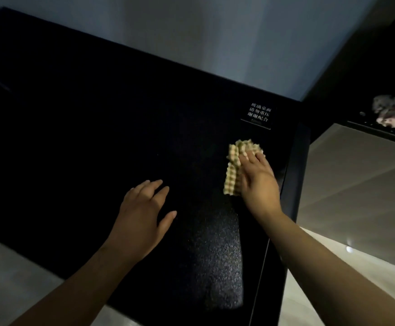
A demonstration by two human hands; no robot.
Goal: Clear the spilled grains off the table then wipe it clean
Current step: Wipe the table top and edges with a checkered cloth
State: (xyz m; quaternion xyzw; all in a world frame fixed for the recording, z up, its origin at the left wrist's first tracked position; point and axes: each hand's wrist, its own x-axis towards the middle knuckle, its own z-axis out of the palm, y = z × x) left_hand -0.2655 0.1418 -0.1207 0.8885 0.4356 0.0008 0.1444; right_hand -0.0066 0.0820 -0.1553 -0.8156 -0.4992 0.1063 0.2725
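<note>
Head view: the left hand (pixel 140 217) lies open, flat on the dark tabletop (pixel 86 125); farther right, the right hand (pixel 258 182) presses open-fingered on a checked cloth (pixel 231 177) by the right edge. Grains, invisible in this dimness, could be swept off that edge.

Seemingly a showroom or shop, not a home — the black glass table (pixel 97 114) carries a small white-lettered Chinese notice (pixel 259 115), above pale polished floor tiles (pixel 356 180).

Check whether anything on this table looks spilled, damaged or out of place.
Nothing stands out on the table: no grains show on its dark top. The right hand presses a checked cloth near the right edge. A crumpled grey wad lies on another surface.
</note>
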